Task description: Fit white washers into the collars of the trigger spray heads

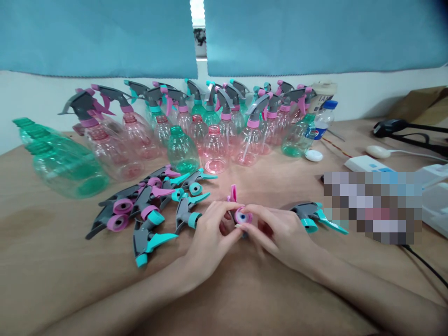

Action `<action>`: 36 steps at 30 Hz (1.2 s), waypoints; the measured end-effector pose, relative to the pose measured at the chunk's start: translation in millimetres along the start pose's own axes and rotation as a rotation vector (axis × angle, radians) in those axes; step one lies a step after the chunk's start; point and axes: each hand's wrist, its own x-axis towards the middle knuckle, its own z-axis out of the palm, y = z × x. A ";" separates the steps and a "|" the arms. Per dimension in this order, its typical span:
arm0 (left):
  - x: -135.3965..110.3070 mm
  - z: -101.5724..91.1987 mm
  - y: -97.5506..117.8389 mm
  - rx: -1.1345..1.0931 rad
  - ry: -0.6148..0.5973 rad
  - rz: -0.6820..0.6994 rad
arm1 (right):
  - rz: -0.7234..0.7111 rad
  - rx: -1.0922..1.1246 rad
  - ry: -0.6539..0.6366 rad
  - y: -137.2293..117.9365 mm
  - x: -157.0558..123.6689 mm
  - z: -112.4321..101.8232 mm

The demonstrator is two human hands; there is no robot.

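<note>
Left of the hand-held pink head (242,216), loose heads (150,212); behind, bottles (214,150).

Worktop (52,270): near edge and near-left corner left bare. Far edge blocked by bottles (213,135); left centre taken by sprayer heads (147,210); right edge crossed by cables (423,263).

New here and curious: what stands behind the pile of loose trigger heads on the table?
Rows of pink and green bottles, most fitted with trigger heads, a few open-necked. The front bottles partly cover the rear ones.
</note>
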 end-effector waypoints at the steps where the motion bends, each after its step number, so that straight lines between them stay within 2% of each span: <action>1: 0.0 -0.2 0.0 0.004 0.002 0.005 | -0.003 -0.009 0.004 -0.1 -0.8 0.6; 7: -0.4 -0.8 -0.7 0.007 0.007 0.012 | -0.024 -0.024 0.013 -0.4 -3.1 1.8; 16: -0.5 -1.0 0.1 0.013 -0.051 0.023 | 0.107 0.197 -0.153 4.2 -1.8 2.9; 28: -1.0 -1.5 5.0 0.030 -0.095 0.022 | 0.102 0.223 -0.134 1.7 0.3 -1.8; 36: -2.7 0.1 1.2 0.077 -0.112 0.075 | 0.098 0.238 -0.116 0.8 0.5 -2.3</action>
